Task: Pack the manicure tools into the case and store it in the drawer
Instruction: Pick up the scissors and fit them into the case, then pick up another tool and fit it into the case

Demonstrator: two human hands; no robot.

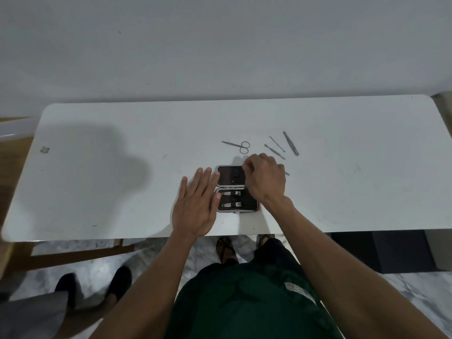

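Case (236,189) lies open flat near the front edge of the white table (122,167), lid half away from the person, tray half nearer. Two nail clippers (231,198) are already seated in the tray, one above the other. Left hand (195,204) is spread flat, fingers together, palm down beside the case's left edge, fingertips touching or just at it, likely steadying. Right hand (265,182) is curled over the case's right side, fingers closed toward the thumb as if pinching something small; what it pinches, can't tell. A grey tip pokes out past its right edge, possibly a tool.

Still loose on the table beyond the case: small scissors (238,146), two thin rod tools (276,148) lying side by side, and tweezers (291,143) furthest right.

Handling judgement: tools are thin rigid metal, light, smooth, so slippery and lying flush on the top. Best taken by fingertip pinch at mid-shaft, or scissors by the finger loops; pointed ends to avoid. Case looks light and stiff, hinged; it will slide when a tool is pushed into its holder, so the flat left hand matters. Grip by long edges once closed. Drawer not in view.
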